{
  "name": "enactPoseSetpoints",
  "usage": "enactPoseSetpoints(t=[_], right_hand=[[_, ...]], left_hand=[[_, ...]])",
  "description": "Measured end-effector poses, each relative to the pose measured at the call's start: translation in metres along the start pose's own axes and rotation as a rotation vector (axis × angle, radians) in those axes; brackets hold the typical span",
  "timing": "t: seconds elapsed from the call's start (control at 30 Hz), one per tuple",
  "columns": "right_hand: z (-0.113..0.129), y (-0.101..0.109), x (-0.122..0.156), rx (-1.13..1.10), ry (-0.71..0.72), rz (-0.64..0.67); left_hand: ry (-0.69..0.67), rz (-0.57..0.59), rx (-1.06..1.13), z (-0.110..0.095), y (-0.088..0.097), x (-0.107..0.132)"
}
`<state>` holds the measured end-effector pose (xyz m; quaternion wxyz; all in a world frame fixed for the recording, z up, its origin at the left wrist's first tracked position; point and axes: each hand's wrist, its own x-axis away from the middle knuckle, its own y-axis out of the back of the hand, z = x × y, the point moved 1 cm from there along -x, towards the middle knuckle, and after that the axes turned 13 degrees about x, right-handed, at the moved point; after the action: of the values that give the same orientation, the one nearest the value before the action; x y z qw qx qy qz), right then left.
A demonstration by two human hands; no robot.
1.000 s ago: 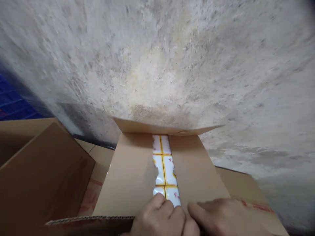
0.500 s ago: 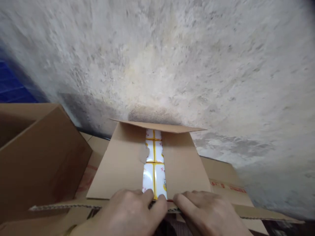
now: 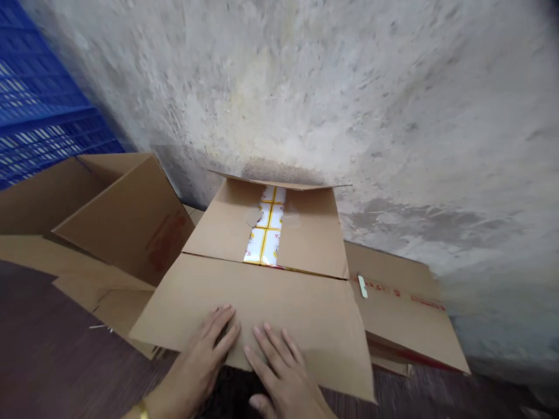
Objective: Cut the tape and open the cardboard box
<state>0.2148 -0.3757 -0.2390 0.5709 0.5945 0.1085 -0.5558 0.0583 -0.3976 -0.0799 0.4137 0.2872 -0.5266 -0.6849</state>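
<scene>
A cardboard box [image 3: 312, 235] stands against the wall with its two side flaps folded inward. Through the gap between them show several white and yellow small packs [image 3: 271, 238] in two rows. The near flap [image 3: 257, 291] slopes out toward me. My left hand [image 3: 203, 349] lies on its lower edge, fingers stretched out. To its right, my right hand [image 3: 282, 366] rests on the same flap with its fingers spread. Neither hand grips anything. The far flap [image 3: 279, 184] stands up along the wall.
At left is an open cardboard box [image 3: 126, 227], with blue plastic crates [image 3: 48, 110] behind it. A closed carton [image 3: 406, 320] with red print sits at right, bearing a small pale strip [image 3: 362, 286]. A rough grey wall [image 3: 279, 75] rises behind.
The near flap, edge-on under my hands before, now leans outward and down toward me. My hands have moved from its fold line to its outer part. The view has shifted, showing more crates.
</scene>
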Motion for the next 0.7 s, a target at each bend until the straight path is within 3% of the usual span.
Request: enactPoseSetpoints(t=[0.1,0.2,0.27,0.33,0.43,0.53,0.7], right_hand=[[0.001,-0.037,0.033,0.093,0.060,0.005],[-0.032,-0.057,0.035,0.188,-0.084,-0.071],[-0.067,-0.058,0.027,0.250,-0.346,-0.101],[-0.105,-0.056,0.020,0.241,-0.697,-0.136],[-0.142,-0.058,0.015,-0.066,-1.171,-0.113],[-0.146,-0.065,0.012,-0.360,-1.402,0.006],[-0.125,-0.071,0.002,-0.370,-1.571,0.037]], left_hand=[[-0.010,-0.015,-0.083,-0.004,-0.048,0.039],[0.156,0.144,-0.099,-0.004,-0.064,0.030],[0.352,0.287,-0.111,-0.002,-0.058,0.006],[0.525,0.417,-0.107,0.000,-0.052,-0.018],[0.613,0.531,-0.075,0.012,-0.057,-0.039],[0.549,0.551,-0.053,0.035,-0.082,-0.047],[0.481,0.456,-0.048,0.076,-0.121,-0.064]])
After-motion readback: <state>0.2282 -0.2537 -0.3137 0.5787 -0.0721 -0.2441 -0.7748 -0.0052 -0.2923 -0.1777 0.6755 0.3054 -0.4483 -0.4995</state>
